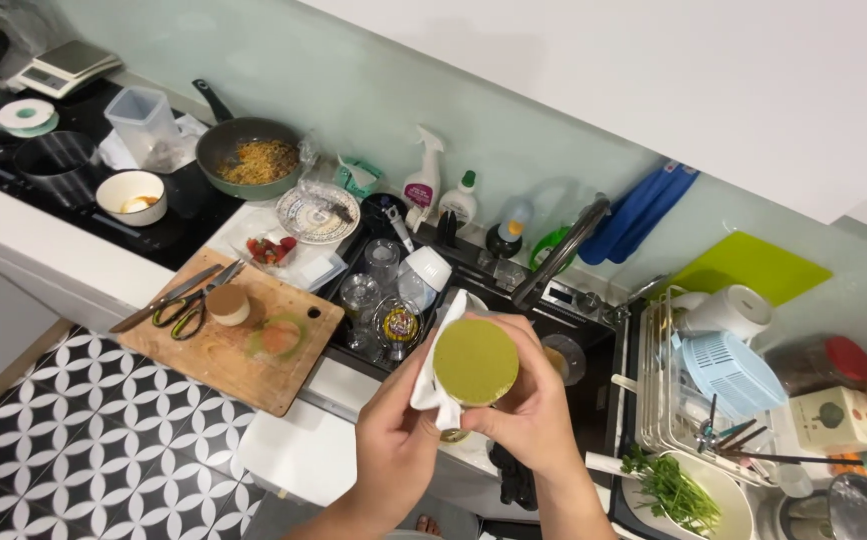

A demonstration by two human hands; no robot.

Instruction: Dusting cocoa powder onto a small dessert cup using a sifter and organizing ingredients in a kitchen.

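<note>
Sink [474,275], crowded with glasses [382,262] and a bent tap [564,250]; wooden cutting board [229,335] with scissors [194,305] at 9 o'clock, dish rack [699,390] at 3 o'clock, frying pan [249,158] at 11 o'clock. Green-bottomed round container [476,361], centre frame above the sink's near edge, flat face toward the camera, long axis pointing away. Left hand [394,440] grip clamped on a white cloth [434,385] against it; right hand [534,415] fingers closed round its rim.

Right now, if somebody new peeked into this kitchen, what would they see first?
Probably the round green-topped jar in the middle, gripped by the right hand while the left hand presses a white cloth against its side, above the crowded sink. Next, the wooden cutting board with scissors at the left, and the pan of yellow food behind it.
</note>
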